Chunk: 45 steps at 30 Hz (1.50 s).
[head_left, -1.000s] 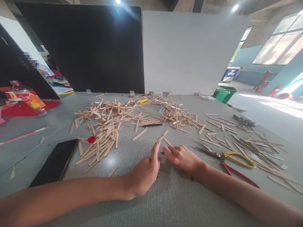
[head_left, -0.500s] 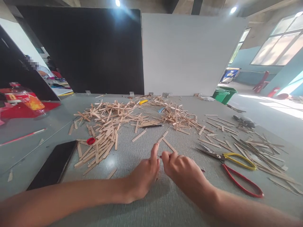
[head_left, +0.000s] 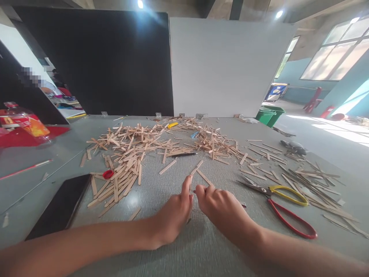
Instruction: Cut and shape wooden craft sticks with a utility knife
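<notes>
My left hand (head_left: 174, 215) is closed just above the table, one finger pointing up and away. What it grips is hidden, though a small light-brown bit shows below it. Close on its right, my right hand (head_left: 223, 204) is wrapped round a thin, dark pen-like tool (head_left: 244, 206). One end of the tool shows beside the hand, and its dark tip points at my left hand. Just beyond my fingers lie two loose wooden craft sticks, one (head_left: 197, 167) slanting right and the other (head_left: 205, 177) slanting left.
Heaps of craft sticks (head_left: 127, 169) spread across the table. At right lie scissors (head_left: 269, 191) with yellow and red handles, beside thin wood strips (head_left: 319, 188). A phone (head_left: 62, 204), a red cap (head_left: 108, 174) and a bottle (head_left: 31, 125) are at left. Upright panels (head_left: 219, 69) stand behind.
The whole view has shifted slightly to the left. Both hands keep nearly the same pose, and the visible end of the tool by my right hand has moved slightly.
</notes>
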Available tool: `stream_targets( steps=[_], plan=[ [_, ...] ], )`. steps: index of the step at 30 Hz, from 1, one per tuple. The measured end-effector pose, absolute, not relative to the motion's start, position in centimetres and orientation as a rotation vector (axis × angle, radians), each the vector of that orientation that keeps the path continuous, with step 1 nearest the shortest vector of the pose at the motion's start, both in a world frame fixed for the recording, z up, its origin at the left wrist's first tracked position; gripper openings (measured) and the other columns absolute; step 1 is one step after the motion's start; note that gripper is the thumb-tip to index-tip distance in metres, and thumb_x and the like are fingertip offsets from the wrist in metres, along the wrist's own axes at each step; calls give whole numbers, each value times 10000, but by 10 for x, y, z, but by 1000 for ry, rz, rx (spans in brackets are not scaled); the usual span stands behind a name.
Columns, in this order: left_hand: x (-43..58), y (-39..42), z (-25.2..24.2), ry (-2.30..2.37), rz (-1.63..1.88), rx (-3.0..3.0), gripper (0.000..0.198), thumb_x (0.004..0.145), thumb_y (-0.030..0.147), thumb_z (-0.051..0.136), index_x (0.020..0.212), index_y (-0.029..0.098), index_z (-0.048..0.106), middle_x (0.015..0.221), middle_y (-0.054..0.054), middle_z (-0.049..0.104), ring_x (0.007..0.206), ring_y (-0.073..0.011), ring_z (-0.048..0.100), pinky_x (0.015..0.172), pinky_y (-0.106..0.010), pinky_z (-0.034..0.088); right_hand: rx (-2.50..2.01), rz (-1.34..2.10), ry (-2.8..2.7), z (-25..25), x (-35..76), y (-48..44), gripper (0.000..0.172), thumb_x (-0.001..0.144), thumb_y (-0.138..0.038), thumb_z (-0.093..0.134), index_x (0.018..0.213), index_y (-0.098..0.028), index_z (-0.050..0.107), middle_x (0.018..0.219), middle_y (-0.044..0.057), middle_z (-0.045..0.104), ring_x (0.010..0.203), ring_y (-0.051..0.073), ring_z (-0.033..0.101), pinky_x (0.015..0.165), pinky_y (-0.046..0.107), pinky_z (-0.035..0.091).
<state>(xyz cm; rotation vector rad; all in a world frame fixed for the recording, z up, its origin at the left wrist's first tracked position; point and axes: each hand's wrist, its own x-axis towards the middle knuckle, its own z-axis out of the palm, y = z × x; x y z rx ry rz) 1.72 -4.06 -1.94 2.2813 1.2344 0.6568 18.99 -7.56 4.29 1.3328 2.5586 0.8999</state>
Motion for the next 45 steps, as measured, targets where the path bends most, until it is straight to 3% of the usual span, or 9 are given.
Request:
stream_targets(
  steps=[7, 11, 19, 24, 28, 34, 37, 41, 45],
  plan=[
    [14, -37, 2, 1078, 595, 2118, 600, 1116, 306, 323, 1665, 148, 141, 657, 70, 543, 526, -154, 525, 555, -255, 387, 1150, 945, 2716, 54, 223, -74, 297, 772, 1, 642, 1027, -138, 704, 960, 35, 650, 757, 180, 627, 571, 363, 434],
    [12, -36, 6, 981, 572, 2016, 641, 1142, 401, 334, 1683, 179, 72, 732, 66, 537, 569, -144, 485, 575, -263, 379, 1066, 966, 2729, 53, 238, -77, 326, 727, -59, 715, 1039, -151, 707, 1046, 64, 630, 822, 211, 582, 634, 383, 409],
    [10, -32, 5, 983, 558, 2015, 466, 1142, 412, 361, 1557, 203, 390, 725, 60, 575, 600, -150, 492, 631, -289, 385, 1020, 681, 2725, 67, 245, -65, 187, 748, -34, 725, 732, -198, 638, 838, 23, 585, 723, 199, 543, 548, 389, 196],
    [11, -31, 8, 939, 560, 2074, 388, 1128, 351, 374, 1457, 183, 491, 734, 42, 614, 600, -143, 520, 629, -280, 400, 1020, 366, 2842, 70, 254, -52, 149, 843, -36, 737, 874, -180, 716, 838, 14, 653, 671, 173, 567, 543, 368, 179],
    [12, -29, 8, 891, 560, 2107, 333, 1107, 279, 390, 1398, 172, 513, 681, 57, 584, 546, -129, 474, 578, -254, 373, 1337, -95, 2806, 78, 251, -42, 280, 1039, -86, 537, 852, -195, 715, 722, 1, 650, 612, 158, 598, 557, 318, 291],
    [12, -28, 11, 773, 582, 2093, 292, 1089, 258, 417, 1344, 174, 532, 659, 80, 506, 532, -114, 388, 538, -225, 332, 1324, -620, 2708, 95, 254, -30, 388, 1061, -91, 451, 894, -235, 771, 874, 30, 737, 874, 185, 690, 718, 286, 442],
    [13, -28, 15, 771, 560, 1959, 301, 1105, 295, 415, 1359, 173, 520, 704, 59, 560, 550, -114, 441, 551, -229, 367, 1387, -616, 2684, 99, 259, -27, 402, 1102, -171, 424, 918, -245, 774, 912, 30, 743, 895, 189, 691, 754, 301, 453],
    [13, -30, 20, 803, 588, 1824, 353, 1122, 372, 442, 1399, 161, 500, 724, 52, 594, 536, -103, 442, 535, -227, 372, 1471, -443, 2726, 95, 258, -31, 433, 1145, -317, 377, 910, -223, 728, 809, 21, 695, 752, 175, 657, 655, 293, 415],
    [10, -35, 18, 763, 786, 1715, 374, 1130, 386, 442, 1423, 157, 475, 740, 44, 614, 487, -84, 405, 472, -211, 358, 1426, -120, 2902, 88, 247, -42, 352, 1142, -259, 357, 1004, -179, 670, 806, 31, 669, 619, 142, 559, 570, 296, 336]
  ],
)
